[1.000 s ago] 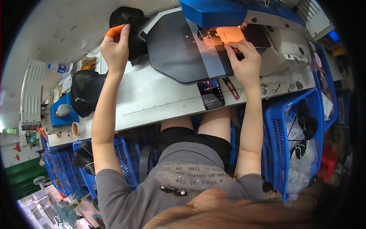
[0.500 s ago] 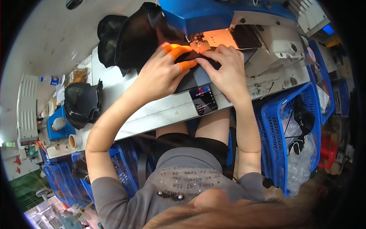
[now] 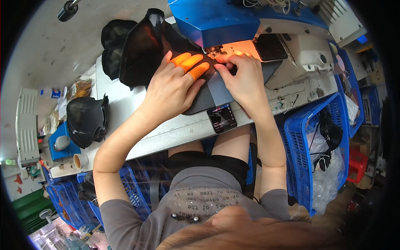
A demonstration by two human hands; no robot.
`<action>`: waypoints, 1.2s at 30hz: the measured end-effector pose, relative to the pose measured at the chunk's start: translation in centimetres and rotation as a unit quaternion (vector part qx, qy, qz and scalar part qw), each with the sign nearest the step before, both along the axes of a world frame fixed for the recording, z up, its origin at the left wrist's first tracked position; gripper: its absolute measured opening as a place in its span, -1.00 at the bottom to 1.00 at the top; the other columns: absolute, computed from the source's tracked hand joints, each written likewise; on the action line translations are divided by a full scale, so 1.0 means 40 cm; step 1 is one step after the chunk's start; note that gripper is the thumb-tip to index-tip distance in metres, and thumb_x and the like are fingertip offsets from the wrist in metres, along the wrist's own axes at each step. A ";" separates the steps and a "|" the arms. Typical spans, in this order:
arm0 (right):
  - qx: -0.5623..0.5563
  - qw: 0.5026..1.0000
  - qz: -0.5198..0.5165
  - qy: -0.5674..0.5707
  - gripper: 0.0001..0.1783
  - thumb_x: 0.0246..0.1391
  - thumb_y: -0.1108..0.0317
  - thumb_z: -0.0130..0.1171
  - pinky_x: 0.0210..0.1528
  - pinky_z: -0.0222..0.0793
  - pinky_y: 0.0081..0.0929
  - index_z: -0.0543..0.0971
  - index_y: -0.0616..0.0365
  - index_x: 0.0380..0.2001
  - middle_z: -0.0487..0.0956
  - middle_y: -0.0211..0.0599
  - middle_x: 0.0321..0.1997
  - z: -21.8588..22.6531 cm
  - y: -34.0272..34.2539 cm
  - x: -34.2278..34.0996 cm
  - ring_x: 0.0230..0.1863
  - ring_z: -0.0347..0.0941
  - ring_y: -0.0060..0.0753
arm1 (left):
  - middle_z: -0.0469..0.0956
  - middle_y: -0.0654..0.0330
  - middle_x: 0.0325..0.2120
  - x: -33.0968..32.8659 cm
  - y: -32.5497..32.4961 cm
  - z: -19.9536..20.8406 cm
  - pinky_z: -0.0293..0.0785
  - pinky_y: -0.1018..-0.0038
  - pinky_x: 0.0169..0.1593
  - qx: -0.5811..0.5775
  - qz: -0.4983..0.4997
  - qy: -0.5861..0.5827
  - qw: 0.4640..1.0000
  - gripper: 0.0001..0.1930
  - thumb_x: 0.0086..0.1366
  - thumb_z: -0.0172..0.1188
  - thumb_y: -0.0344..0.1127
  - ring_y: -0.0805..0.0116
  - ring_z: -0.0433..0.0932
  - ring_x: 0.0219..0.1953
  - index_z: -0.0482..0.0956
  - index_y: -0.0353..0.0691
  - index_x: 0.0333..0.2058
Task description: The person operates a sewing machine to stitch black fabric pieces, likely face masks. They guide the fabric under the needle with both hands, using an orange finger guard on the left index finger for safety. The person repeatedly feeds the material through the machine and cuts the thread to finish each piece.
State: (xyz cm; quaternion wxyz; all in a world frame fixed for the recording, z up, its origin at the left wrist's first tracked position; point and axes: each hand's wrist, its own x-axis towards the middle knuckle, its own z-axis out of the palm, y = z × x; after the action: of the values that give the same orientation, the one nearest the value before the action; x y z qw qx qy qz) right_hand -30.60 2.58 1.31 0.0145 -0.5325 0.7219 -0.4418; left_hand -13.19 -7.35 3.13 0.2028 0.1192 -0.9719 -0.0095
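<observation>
A blue-and-white sewing machine [image 3: 221, 27] stands at the far side of the table, its needle area [image 3: 215, 51] lit orange. A black, curved piece of sheet material [image 3: 143, 56] runs from the left toward the needle. My left hand [image 3: 176, 83], with orange finger cots on several fingers, lies on this piece with its fingers stretched out flat. Right beside the needle, my right hand [image 3: 246, 77] has thumb and forefinger bent together at the piece's edge. The fingertips partly hide what they grip there.
A stack of black shaped pieces [image 3: 86, 121] sits at the left table edge, near a tape roll [image 3: 81, 161]. A phone [image 3: 222, 118] lies at the front edge; another dark phone-like slab [image 3: 271, 46] rests by the machine. Blue crates [image 3: 296, 154] stand below right.
My left hand has shifted slightly left and its fingers have flattened on the black piece. The black piece sits a little further left. My right hand stays close to the needle.
</observation>
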 end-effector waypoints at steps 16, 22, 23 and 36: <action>0.009 0.993 -0.017 -0.119 -0.86 -0.03 0.39 0.30 -0.43 0.37 -0.43 0.71 0.17 -0.37 0.53 -0.25 -0.64 0.015 -0.030 -0.008 -0.61 0.47 -0.31 | 0.56 0.11 -0.04 -0.033 -0.154 0.012 0.10 -0.06 0.35 0.020 -0.095 -0.033 0.995 -0.71 0.28 0.20 -0.15 0.11 0.50 -0.01 0.66 -0.06 -0.06; -0.068 0.994 -0.019 -0.084 -0.91 -0.06 0.45 0.31 -0.42 0.35 -0.41 0.68 0.18 -0.41 0.53 -0.28 -0.58 -0.004 0.027 -0.025 -0.57 0.44 -0.31 | 0.56 0.08 -0.10 -0.041 -0.157 0.018 -0.03 0.02 0.41 0.040 -0.074 -0.039 0.996 -0.67 0.21 0.27 -0.21 0.04 0.44 0.06 0.65 -0.09 -0.04; -0.094 0.993 -0.017 -0.073 -0.92 -0.07 0.46 0.32 -0.40 0.35 -0.40 0.68 0.18 -0.42 0.53 -0.29 -0.57 -0.016 0.034 -0.030 -0.54 0.44 -0.31 | 0.57 0.11 -0.11 -0.041 -0.154 0.018 0.00 0.01 0.39 0.024 -0.070 -0.038 0.997 -0.68 0.21 0.28 -0.18 0.07 0.45 0.03 0.66 -0.08 -0.06; -0.052 0.997 -0.003 0.064 -0.88 -0.04 0.36 0.28 -0.12 0.28 -0.30 0.70 0.10 -0.40 0.56 -0.34 -0.44 -0.016 0.042 -0.032 -0.30 0.48 -0.24 | 0.59 0.12 -0.15 -0.022 -0.110 0.024 0.13 0.02 0.34 -0.009 -0.031 -0.042 0.999 -0.65 0.17 0.31 -0.17 0.10 0.51 -0.08 0.66 -0.05 -0.05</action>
State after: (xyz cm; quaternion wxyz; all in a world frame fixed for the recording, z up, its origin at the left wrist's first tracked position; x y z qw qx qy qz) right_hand -31.86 4.24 0.66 -0.0612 -0.5579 0.6986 -0.4438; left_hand -14.08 -11.74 4.08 0.1629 0.0873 -0.9828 -0.0023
